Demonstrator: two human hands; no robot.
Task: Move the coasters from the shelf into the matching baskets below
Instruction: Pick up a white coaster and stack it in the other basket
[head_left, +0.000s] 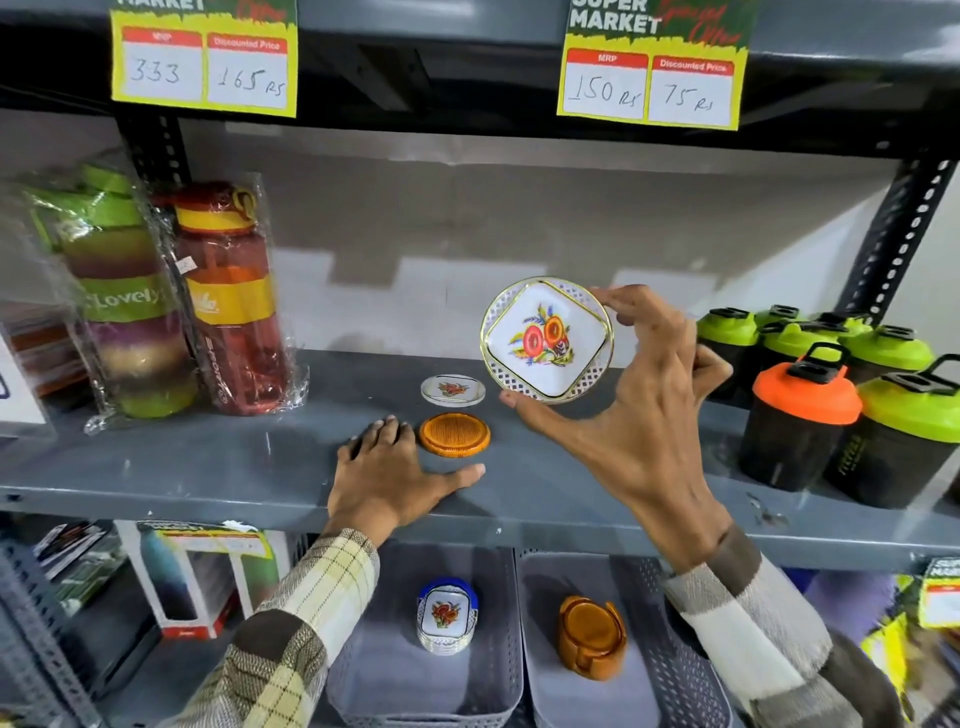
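The right hand (639, 415) pinches a floral coaster (546, 339) by its rim above the shelf (208, 467), while the left hand (389, 478) lies spread flat beside an orange coaster (454, 434).

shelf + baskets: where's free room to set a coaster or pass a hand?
Free: shelf between the wrapped bottles and left hand; front floor of each basket, ahead of the floral holder and orange holder. Crowded: shaker bottles beyond the right hand.
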